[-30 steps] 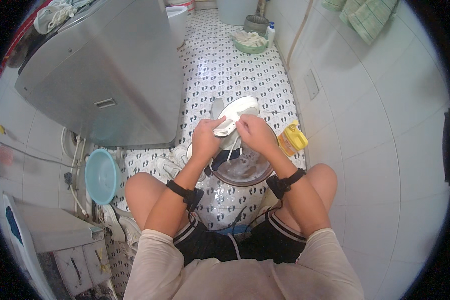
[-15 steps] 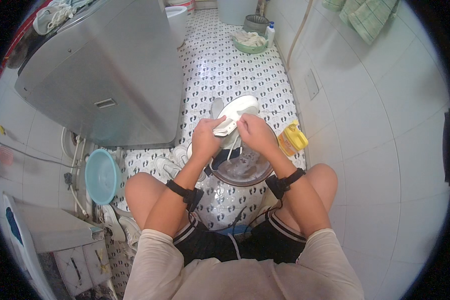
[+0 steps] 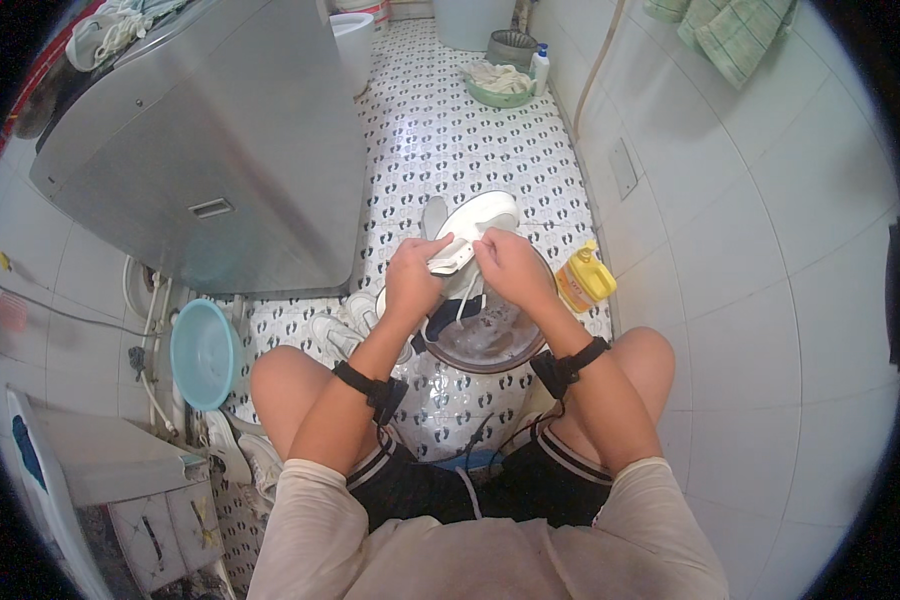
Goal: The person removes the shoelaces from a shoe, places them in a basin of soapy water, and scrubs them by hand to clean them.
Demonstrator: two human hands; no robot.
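Hardly anything has moved since the earlier frame: the hands and the shoe keep nearly the same place, with at most a slight shift of the left hand. Nearest, low in the middle of the frame, a black strap (image 3: 368, 388) rings each forearm; lowering the arms into the water could wet them. Beyond, right at the centre, the round basin (image 3: 485, 368) holds cloudy, foamy liquid, which could splash onto the tiled floor (image 3: 460, 410) and make it slippery if the shoe fell in. A yellow jug (image 3: 586, 278) stands just right of it, where a swinging right elbow might knock it over. Above the basin, the left hand (image 3: 412, 275) grips the near left side of the white shoe (image 3: 482, 210), and the right hand (image 3: 513, 265) is pinched at its opening; just what the fingertips have hold of cannot be told. Wet material could slip from so light a pinch, and the pale lace (image 3: 466, 300) hanging toward the basin might snag or tangle if tugged.
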